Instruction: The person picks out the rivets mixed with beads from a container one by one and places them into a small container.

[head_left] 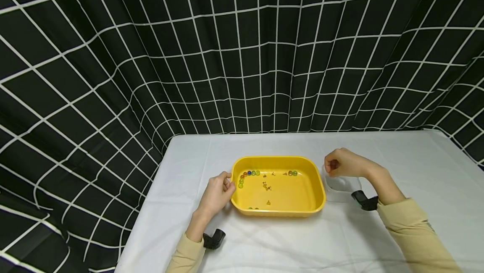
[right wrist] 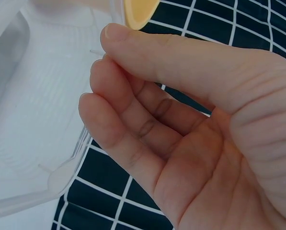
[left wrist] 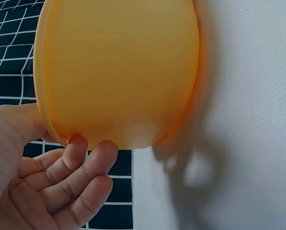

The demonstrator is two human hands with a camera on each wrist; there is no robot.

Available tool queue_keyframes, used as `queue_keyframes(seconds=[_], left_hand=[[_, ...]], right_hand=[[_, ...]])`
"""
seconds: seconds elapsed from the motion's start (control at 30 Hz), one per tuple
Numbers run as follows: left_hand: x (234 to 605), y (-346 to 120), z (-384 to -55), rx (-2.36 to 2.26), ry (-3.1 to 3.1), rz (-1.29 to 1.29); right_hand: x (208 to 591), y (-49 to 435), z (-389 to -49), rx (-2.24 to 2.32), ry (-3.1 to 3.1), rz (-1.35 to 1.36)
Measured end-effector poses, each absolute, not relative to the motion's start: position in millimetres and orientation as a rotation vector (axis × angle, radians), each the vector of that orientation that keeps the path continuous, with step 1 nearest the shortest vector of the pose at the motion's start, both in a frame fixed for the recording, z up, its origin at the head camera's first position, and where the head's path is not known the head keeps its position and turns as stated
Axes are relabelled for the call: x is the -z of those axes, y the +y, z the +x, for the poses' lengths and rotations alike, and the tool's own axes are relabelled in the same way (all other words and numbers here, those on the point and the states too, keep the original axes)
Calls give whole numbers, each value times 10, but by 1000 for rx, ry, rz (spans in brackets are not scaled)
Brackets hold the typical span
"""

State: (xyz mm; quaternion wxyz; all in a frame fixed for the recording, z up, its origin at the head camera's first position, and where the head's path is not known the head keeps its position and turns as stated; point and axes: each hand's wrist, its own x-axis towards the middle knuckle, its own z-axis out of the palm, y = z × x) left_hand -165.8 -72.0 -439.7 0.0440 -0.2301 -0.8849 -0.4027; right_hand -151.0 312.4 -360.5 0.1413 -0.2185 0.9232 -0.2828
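Observation:
A yellow tub [head_left: 291,199] stands on the table, with glass marbles [head_left: 249,173] and several gold thumbtacks [head_left: 266,186] on its floor. At the tub's left end, my left hand [head_left: 217,193] grips the rim between thumb and fingers. In the left wrist view the tub's outer wall [left wrist: 123,72] fills the top. My right hand [head_left: 345,163] is over a clear plastic container [head_left: 342,197] just right of the tub. Between its thumb and fingertips it pinches a thumbtack; only the thin point [right wrist: 95,51] shows in the right wrist view, the head being hidden.
A white cloth [head_left: 283,243] covers the table. Black curtains with a white grid [head_left: 264,54] hang behind it and along the sides. Inside the clear container a small thin pin shape [right wrist: 45,167] shows faintly. A black wrist camera [head_left: 364,200] sits close to the container.

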Motion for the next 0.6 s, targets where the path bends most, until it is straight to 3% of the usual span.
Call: queue_keyframes(seconds=[0.6], left_hand=[[4371, -723, -1654, 1225, -2715, -703]], right_hand=[[3622, 3157, -1488, 813, 2663, -606]])
